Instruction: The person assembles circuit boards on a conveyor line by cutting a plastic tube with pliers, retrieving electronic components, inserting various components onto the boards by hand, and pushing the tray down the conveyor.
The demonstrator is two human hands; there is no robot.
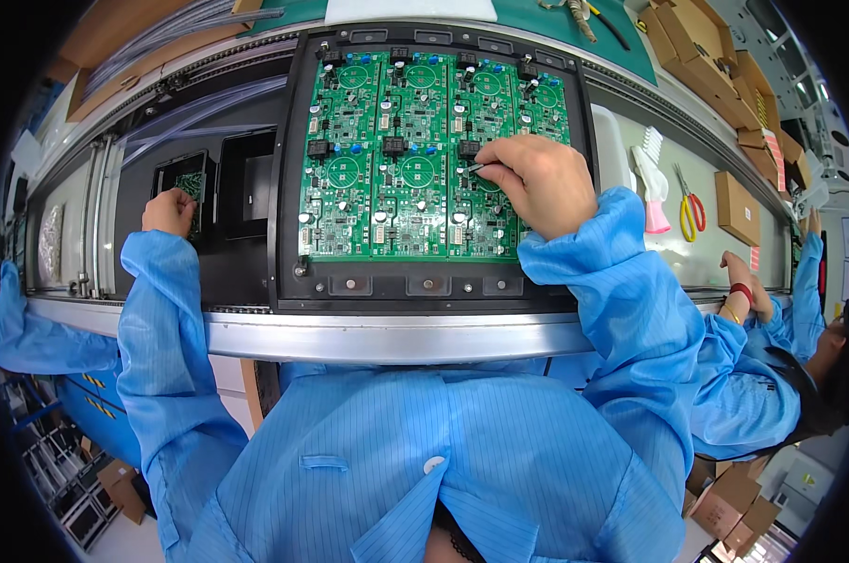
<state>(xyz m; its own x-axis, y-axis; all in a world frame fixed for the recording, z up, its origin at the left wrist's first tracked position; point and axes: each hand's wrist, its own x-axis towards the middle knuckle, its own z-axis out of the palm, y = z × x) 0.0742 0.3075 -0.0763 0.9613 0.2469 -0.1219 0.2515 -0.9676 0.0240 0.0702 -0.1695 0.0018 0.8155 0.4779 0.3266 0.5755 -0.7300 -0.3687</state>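
A large green circuit board panel (401, 159) with several identical sections lies in a black carrier frame (288, 188) on the conveyor line. My right hand (537, 183) rests over the panel's right side, fingers pinched on a thin silvery tool (473, 169) whose tip touches the board. My left hand (168, 211) reaches far left and touches a small green board (192, 184) sitting in a smaller black fixture (176, 174). Both forearms wear blue sleeves.
A metal rail (396, 336) runs along the near edge of the line. To the right lie a white and pink brush (651, 183), red-and-yellow scissors (689, 208) and cardboard boxes (739, 206). A person in blue (762, 375) works at the right.
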